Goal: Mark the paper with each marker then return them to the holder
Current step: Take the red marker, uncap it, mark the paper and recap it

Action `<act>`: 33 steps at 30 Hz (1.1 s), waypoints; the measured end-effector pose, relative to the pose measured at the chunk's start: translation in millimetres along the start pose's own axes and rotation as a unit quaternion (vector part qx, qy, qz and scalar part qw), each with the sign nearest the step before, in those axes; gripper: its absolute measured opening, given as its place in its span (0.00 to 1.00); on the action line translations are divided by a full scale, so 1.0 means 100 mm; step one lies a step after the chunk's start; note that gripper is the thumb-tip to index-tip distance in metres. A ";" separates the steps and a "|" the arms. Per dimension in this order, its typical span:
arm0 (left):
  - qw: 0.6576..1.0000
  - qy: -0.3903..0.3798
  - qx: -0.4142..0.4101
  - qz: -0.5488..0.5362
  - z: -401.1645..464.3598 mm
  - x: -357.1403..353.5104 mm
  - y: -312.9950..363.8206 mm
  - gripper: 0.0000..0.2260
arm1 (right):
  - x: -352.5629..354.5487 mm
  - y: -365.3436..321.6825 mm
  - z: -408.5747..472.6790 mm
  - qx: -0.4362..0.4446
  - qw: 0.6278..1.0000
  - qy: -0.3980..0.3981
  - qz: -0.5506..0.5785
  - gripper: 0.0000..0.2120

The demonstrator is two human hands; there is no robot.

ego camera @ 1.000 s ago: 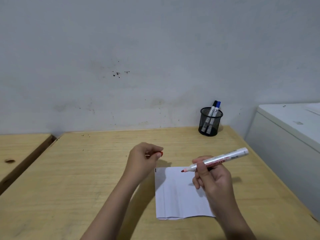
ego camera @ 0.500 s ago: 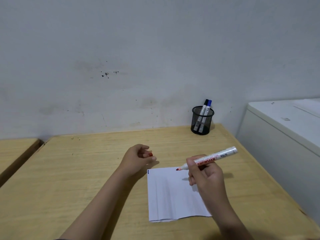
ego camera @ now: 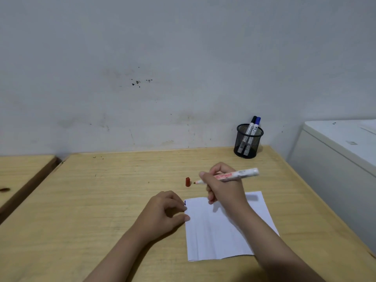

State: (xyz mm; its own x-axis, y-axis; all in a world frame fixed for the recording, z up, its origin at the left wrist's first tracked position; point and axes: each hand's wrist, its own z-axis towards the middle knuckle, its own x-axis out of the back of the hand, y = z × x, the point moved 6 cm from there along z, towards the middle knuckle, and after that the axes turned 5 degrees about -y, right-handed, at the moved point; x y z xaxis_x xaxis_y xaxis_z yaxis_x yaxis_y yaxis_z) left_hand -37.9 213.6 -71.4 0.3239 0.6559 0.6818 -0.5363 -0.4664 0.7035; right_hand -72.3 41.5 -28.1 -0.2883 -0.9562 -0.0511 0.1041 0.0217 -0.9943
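A white paper (ego camera: 219,231) lies on the wooden desk (ego camera: 101,200), with a short blue mark at its top left corner. My right hand (ego camera: 221,186) holds an uncapped red marker (ego camera: 234,175), tip pointing left just beyond the paper's far edge. Its red cap (ego camera: 187,181) stands on the desk close to the tip. My left hand (ego camera: 164,212) rests at the paper's left edge, fingers curled and touching the edge, holding nothing. A black mesh holder (ego camera: 248,142) at the back right contains a black-capped marker (ego camera: 251,124) and a blue-capped marker (ego camera: 256,124).
A grey wall runs behind the desk. A white cabinet (ego camera: 341,159) stands right of the desk. A second wooden surface (ego camera: 22,174) sits to the left across a gap.
My left hand let go of the red cap, which now stands on the desk, and dropped to the paper's left edge. My right hand carried the marker farther from me, past the paper.
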 end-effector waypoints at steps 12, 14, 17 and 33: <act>0.995 -0.001 -0.077 0.059 0.00 -0.04 0.01 0.09 | -0.19 0.48 0.05 -0.015 0.994 -0.025 -0.102 0.16; 0.994 0.000 -0.084 0.068 -0.01 -0.04 0.02 0.08 | -0.19 0.50 0.06 -0.009 0.993 -0.025 -0.111 0.17; 0.993 0.000 -0.086 0.078 -0.01 -0.04 0.03 0.08 | -0.18 0.54 0.08 -0.007 0.993 -0.025 -0.116 0.17; 0.993 0.007 -0.088 0.082 -0.01 -0.04 0.04 0.08 | -0.19 0.62 0.16 -0.023 0.986 -0.033 -0.160 0.14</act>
State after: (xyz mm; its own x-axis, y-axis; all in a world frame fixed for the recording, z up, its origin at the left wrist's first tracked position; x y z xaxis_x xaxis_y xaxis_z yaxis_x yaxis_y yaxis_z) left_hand -42.1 209.8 -71.7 0.2108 0.5876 0.7812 -0.7093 -0.4580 0.5359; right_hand -44.9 56.2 -87.0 -0.2359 -0.9333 0.2707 -0.0257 -0.2725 -0.9618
